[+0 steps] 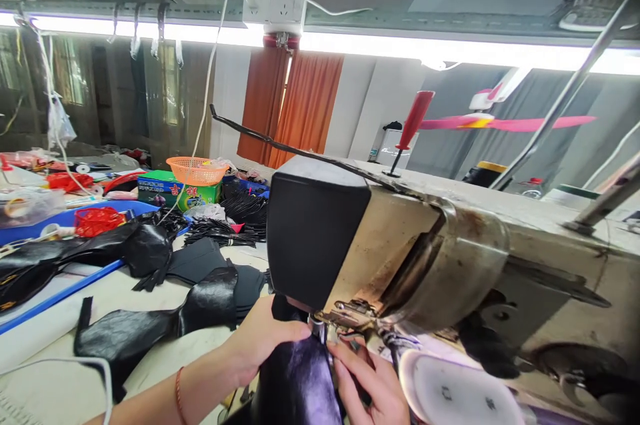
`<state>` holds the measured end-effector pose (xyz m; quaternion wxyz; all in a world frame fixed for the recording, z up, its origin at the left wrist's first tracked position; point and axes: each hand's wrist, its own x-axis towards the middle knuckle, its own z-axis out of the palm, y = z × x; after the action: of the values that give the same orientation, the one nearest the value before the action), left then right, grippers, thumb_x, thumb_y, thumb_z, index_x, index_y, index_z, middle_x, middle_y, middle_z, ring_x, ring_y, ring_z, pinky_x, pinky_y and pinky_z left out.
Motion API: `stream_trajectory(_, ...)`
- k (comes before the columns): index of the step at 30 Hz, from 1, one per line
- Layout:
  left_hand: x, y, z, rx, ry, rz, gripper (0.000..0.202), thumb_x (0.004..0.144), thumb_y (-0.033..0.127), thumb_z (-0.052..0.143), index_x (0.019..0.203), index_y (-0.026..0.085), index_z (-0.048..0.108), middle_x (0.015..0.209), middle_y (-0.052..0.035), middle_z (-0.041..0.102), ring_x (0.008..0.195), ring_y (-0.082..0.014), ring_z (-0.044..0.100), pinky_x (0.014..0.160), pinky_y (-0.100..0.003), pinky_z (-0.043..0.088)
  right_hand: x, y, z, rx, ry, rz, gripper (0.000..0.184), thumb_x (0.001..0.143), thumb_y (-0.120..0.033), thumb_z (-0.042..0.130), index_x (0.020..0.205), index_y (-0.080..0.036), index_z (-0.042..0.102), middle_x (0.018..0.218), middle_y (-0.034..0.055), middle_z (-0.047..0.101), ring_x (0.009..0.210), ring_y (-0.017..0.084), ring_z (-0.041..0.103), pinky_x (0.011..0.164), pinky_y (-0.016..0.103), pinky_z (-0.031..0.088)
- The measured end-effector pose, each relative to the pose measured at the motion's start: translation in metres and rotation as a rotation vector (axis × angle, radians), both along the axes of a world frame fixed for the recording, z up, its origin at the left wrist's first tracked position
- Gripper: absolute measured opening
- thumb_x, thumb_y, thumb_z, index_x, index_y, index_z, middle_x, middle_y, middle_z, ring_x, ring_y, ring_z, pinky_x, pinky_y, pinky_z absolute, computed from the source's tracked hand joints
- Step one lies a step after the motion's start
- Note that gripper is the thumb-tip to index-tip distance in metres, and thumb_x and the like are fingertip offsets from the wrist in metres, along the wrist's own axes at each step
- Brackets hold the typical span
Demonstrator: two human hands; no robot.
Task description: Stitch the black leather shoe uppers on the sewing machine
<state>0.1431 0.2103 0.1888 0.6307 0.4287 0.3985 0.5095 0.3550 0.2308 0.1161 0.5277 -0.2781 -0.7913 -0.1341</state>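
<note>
A glossy black leather piece (297, 385) is under the needle area of a sewing machine (320, 232). On its left side my left hand (257, 338) grips it, thumb on top and the other fingers mostly hidden behind the leather. My right hand (370, 382) is closed at the leather's right edge, its fingertips close beside the metal presser foot (317, 328). Part of that hand's grip is hidden.
More black leather pieces (135, 332) lie on the table to the left, near a blue tray (65, 295). Behind them, an orange basket (197, 170) sits on a green box (160, 188). A red-handled screwdriver (416, 120) stands on the machine, and a lit lamp (457, 388) is at right.
</note>
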Motion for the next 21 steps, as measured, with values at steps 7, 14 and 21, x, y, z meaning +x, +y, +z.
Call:
stream_trajectory(7,-0.002,0.004,-0.032,0.37,0.588,0.492,0.041,0.076,0.039,0.073,0.109,0.016,0.06,0.11,-0.0081,0.065,0.105,-0.0218,0.059,0.097,-0.039,0.043,0.004,0.002,-0.011,-0.053,-0.095,-0.1,0.026,0.093,-0.033,0.059,0.113,-0.024,0.075,0.117,0.0059,0.066,0.103,0.017,0.068,0.087,0.022,0.059)
stream_trajectory(14,0.021,-0.027,-0.047,1.604,1.17,0.736,0.034,0.102,0.024,0.037,0.09,0.015,0.067,0.091,-0.0025,0.067,0.085,-0.0163,0.049,0.077,-0.032,0.031,0.005,0.004,-0.012,-0.031,-0.131,-0.091,0.025,0.096,-0.032,0.057,0.117,-0.028,0.07,0.114,-0.0049,0.067,0.098,0.009,0.068,0.09,0.017,0.056)
stream_trajectory(21,0.009,-0.026,-0.022,1.543,1.116,0.494,0.029,0.1,0.014,0.039,0.09,0.013,0.066,0.083,-0.0034,0.067,0.076,-0.0137,0.052,0.066,-0.026,0.039,0.008,0.005,-0.013,-0.037,-0.124,-0.067,0.025,0.091,-0.028,0.063,0.114,-0.024,0.073,0.112,-0.0005,0.069,0.097,0.01,0.069,0.09,0.014,0.057)
